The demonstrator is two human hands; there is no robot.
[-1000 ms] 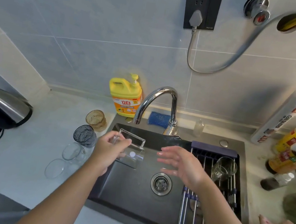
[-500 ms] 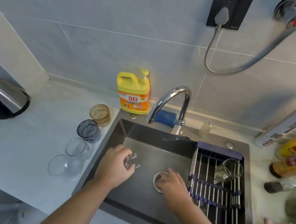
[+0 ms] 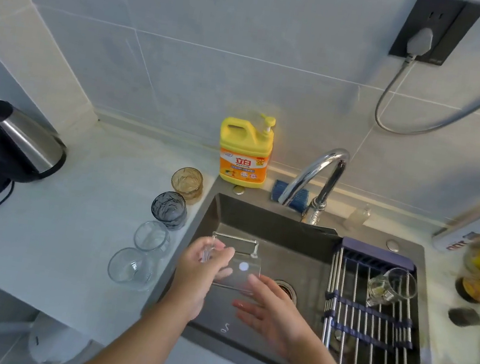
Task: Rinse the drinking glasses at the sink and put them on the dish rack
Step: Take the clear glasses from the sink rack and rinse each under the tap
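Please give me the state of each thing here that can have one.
square glass: gripped by left hand over sink
right hand: open, beside that glass
tap: no stream visible
rack glass: lying on its side on dish rack
grey glass: upright on counter
plug: in the socket

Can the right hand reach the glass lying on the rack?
Probably yes: the right hand is open, and only bare dish rack bars lie between it and that glass. The left hand grips the square glass.

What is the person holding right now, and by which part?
The left hand grips a clear square glass by one side wall, over the sink. The right hand is open beside it.
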